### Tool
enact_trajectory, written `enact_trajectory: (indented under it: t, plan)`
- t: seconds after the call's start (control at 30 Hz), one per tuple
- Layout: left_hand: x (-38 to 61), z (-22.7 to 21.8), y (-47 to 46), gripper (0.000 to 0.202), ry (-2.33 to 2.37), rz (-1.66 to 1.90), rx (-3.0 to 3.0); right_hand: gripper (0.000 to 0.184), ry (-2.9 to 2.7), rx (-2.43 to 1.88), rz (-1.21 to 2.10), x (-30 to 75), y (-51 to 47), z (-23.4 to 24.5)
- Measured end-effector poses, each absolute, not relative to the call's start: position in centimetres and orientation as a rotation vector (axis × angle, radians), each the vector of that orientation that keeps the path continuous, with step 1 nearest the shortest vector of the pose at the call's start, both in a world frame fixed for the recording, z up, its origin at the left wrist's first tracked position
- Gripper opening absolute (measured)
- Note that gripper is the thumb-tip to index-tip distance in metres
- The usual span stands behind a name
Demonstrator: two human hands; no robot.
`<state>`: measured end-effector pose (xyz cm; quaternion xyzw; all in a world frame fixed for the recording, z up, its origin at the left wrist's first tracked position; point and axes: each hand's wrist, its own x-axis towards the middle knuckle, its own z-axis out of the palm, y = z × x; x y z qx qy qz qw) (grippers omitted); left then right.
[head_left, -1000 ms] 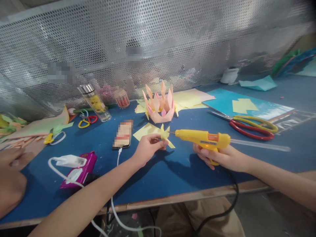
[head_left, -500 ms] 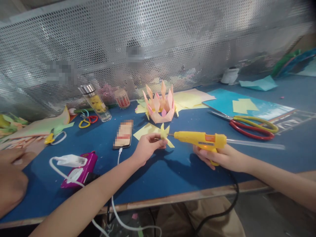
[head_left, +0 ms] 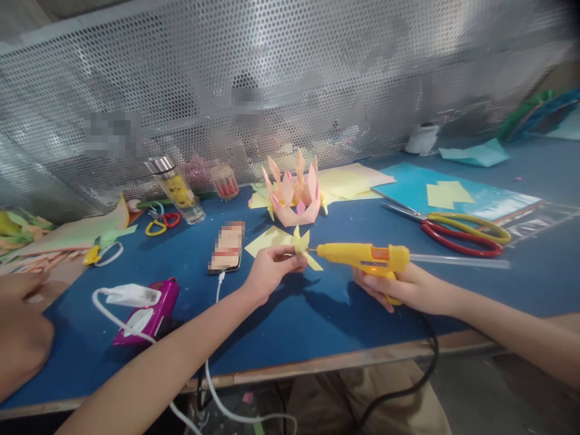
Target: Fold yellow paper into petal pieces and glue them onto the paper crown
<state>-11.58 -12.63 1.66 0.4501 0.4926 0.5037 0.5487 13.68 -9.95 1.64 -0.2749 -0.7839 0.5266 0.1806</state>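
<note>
1. At the middle of the frame, a small yellow folded paper (head_left: 301,241) is held above the surface (head_left: 272,332). Compared with a second ago, the glue gun (head_left: 362,257) has slid leftward, so its metal nozzle is now right at the paper's right edge; from where I stand I can't tell whether they touch.
2. The paper has pointed tips fanning up and out like petals, narrowing to where it is held; it has turned only slightly since the earlier view.
3. The left hand (head_left: 274,272) has hardly moved, its grip pinching the paper's base between thumb and fingers.
4. Right of centre, the right hand (head_left: 399,287) has its grip wrapped around the gun's handle. A clear glue stick (head_left: 457,261) juts out the back, and it too has shifted left.
5. Just behind the left hand lies a flat yellow sheet (head_left: 267,240); beyond it, at upper centre, stands a pink paper crown (head_left: 296,211) with tall points.
6. Farther out, large scissors (head_left: 430,219) lie at right, a phone (head_left: 226,248) left of centre, and another person's hand (head_left: 22,320) rests at the lower left edge.
</note>
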Motion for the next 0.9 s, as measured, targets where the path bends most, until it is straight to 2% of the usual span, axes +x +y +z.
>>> enact_trajectory:
  t: [0.33,0.9]
  plan:
    - [-11.5,2.2,-13.0,0.027,1.206,1.202,1.115,0.045,-2.211,-0.786,1.524,13.5,-10.0,1.8]
    - [-11.4,2.1,-12.9,0.029,1.238,1.346,1.121,0.047,-2.146,-0.826,1.550,13.8,-9.7,0.9]
